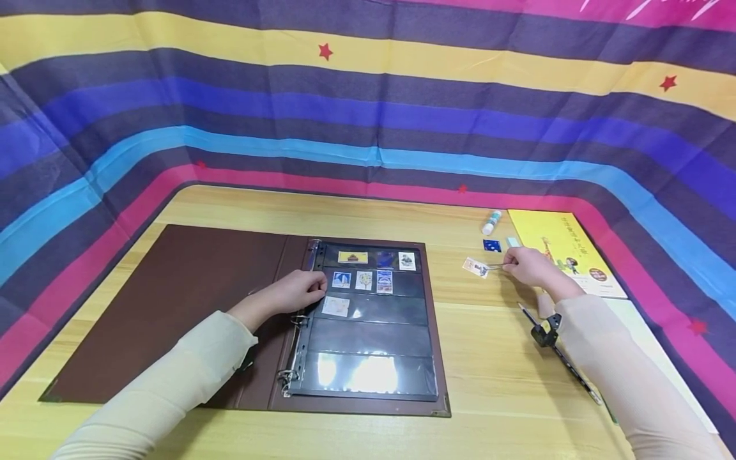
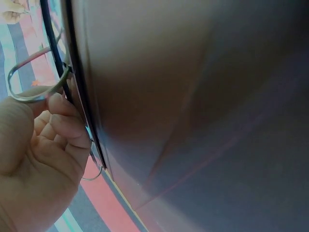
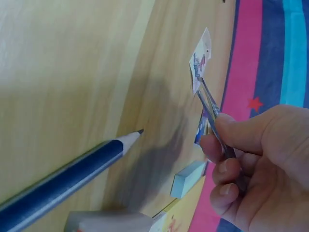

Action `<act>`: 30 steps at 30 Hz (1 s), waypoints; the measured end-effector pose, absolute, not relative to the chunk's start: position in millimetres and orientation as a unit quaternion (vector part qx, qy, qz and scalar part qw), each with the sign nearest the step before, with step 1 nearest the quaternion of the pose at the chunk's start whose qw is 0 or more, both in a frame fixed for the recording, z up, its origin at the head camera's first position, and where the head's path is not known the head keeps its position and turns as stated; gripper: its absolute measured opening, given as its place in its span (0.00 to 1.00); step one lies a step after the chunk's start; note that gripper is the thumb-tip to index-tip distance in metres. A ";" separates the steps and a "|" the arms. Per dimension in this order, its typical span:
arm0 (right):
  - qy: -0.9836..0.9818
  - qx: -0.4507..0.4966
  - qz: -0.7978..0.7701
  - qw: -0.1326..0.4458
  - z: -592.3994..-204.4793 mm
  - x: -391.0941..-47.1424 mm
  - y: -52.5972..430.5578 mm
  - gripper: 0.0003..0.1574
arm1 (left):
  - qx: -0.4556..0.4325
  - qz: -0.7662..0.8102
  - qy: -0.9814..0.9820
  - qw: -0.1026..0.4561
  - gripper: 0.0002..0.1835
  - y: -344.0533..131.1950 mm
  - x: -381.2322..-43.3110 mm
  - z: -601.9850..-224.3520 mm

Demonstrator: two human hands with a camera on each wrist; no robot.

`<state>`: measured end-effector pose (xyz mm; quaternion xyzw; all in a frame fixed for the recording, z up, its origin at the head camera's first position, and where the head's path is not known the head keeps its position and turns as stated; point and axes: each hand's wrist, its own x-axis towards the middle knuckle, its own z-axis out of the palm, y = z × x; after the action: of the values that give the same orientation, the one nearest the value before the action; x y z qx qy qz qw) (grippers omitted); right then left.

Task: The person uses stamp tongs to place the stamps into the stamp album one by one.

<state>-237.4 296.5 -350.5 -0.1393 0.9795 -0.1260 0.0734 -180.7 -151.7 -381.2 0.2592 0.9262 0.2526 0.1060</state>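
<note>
My right hand point(image 1: 529, 265) pinches a pair of tweezers point(image 3: 217, 121) between thumb and fingers. At the tweezer tips is a small white stamp with a coloured picture point(image 3: 200, 60), tilted above the wooden table. Loosely curled, my left hand point(image 1: 296, 291) rests at the ring-side edge of a black stamp page point(image 1: 368, 335) in an open brown binder point(image 1: 218, 268). In the left wrist view, a metal ring point(image 2: 36, 99) overlaps the thumb and fingertips. Stamps sit in the page's upper rows, including a pale one point(image 1: 336, 306) near this hand; the lower pockets reflect light.
Beyond the right hand lie a glue stick point(image 1: 491, 222), a dark blue stamp point(image 1: 491, 245), a pale blue block point(image 3: 188, 179) and a yellow booklet point(image 1: 575, 246). A pencil point(image 3: 72, 179) points forward beneath the right wrist. Striped cloth point(image 1: 368, 115) borders the table.
</note>
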 end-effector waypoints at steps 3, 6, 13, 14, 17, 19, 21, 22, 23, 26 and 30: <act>0.976 -0.154 -0.129 0.089 -348.9 -235.9 296.8 0.03 | 0.262 0.254 0.925 0.104 0.03 -151.4 -181.2 -381.1; 0.967 -0.175 -0.142 0.116 -345.9 -234.6 295.5 0.02 | 0.259 0.254 0.926 0.106 0.03 -151.7 -181.4 -381.0; 0.969 -0.183 -0.152 0.070 -344.9 -244.0 286.6 0.02 | 0.253 0.257 0.926 0.112 0.03 -152.2 -180.2 -380.3; 0.969 -0.187 -0.151 0.058 -346.0 -246.5 284.6 0.03 | 0.254 0.257 0.926 0.111 0.03 -152.3 -180.2 -380.4; 0.968 -0.206 -0.138 0.034 -349.9 -253.7 278.6 0.02 | 0.256 0.258 0.925 0.112 0.03 -152.0 -180.5 -381.2; 0.969 -0.215 -0.119 0.022 -351.8 -257.2 275.0 0.02 | 0.256 0.258 0.925 0.111 0.03 -151.6 -180.8 -381.6; 0.971 -0.215 -0.103 0.020 -353.0 -259.5 272.5 0.03 | 0.256 0.259 0.925 0.111 0.03 -151.1 -181.0 -381.7; 0.972 -0.214 -0.096 0.020 -353.2 -260.2 271.6 0.03 | 0.255 0.260 0.925 0.112 0.03 -150.8 -180.9 -381.7; 0.972 -0.213 -0.091 0.022 -353.4 -260.6 270.9 0.03 | 0.255 0.260 0.924 0.112 0.03 -150.6 -180.9 -381.6; 0.974 -0.210 -0.079 0.030 -353.5 -260.8 269.7 0.04 | 0.256 0.261 0.924 0.113 0.03 -150.3 -180.8 -381.3; 0.974 -0.215 -0.069 0.029 -353.9 -259.1 268.4 0.05 | 0.256 0.259 0.924 0.112 0.03 -150.7 -180.8 -381.0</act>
<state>-259.1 268.4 -353.9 -0.2154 0.9737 -0.0686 0.0290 -180.8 -150.7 -381.0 0.2563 0.9243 0.2594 0.1124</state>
